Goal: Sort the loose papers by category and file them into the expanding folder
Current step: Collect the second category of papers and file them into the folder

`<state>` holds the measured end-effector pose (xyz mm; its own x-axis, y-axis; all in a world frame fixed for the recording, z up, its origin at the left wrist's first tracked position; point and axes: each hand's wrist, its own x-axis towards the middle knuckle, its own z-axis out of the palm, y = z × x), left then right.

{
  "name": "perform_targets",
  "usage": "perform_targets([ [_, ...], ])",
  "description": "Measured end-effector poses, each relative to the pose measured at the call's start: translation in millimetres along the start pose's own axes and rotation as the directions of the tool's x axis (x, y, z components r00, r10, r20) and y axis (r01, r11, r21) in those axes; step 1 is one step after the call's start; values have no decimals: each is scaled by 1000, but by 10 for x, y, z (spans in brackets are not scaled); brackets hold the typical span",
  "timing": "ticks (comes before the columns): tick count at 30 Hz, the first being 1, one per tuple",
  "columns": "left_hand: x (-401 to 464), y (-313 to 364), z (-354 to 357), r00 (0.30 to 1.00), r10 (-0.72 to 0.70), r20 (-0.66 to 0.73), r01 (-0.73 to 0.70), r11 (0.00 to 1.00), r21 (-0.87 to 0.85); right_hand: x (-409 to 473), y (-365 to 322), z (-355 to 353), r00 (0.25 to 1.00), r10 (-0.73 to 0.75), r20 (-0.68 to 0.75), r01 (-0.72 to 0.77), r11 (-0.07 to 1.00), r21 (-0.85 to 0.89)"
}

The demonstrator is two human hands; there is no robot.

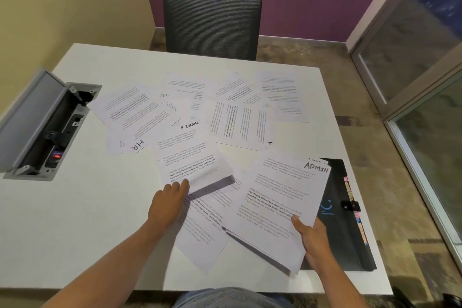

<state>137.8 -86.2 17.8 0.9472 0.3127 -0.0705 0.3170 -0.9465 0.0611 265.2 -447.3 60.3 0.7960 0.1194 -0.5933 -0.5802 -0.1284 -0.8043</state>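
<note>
I see my right hand point(311, 237) gripping the ADMIN stack point(280, 207), thumb on top, raised above the black folder point(342, 220) at the table's point(75, 220) right edge. My left hand point(168, 204) lifts the FINANCE sheet's point(187, 155) near edge, fingers curled on it. Loose papers point(237, 117) are scattered mid-table.

Matt white paper sheets point(237, 122), smooth matt white table point(100, 220), matt black folder point(342, 227), grey mesh-cloth chair point(211, 20)
</note>
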Motion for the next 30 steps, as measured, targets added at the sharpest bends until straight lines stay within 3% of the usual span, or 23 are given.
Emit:
perform_targets([
  [5,-243,260,-160,982,52,-183,-62,997,-50,115,-25,-71,999,0,-39,3,996,86],
  [20,-736,576,205,954,266,-138,-295,918,-267,356,-349,-385,998,-56,-39,62,982,178],
  [25,-726,564,278,985,163,-58,-173,913,-369,441,-370,-466,998,-56,-24,59,977,203],
  [30,-646,521,279,984,157,82,-119,931,-344,562,-442,-556,999,-32,40,21,969,247],
])
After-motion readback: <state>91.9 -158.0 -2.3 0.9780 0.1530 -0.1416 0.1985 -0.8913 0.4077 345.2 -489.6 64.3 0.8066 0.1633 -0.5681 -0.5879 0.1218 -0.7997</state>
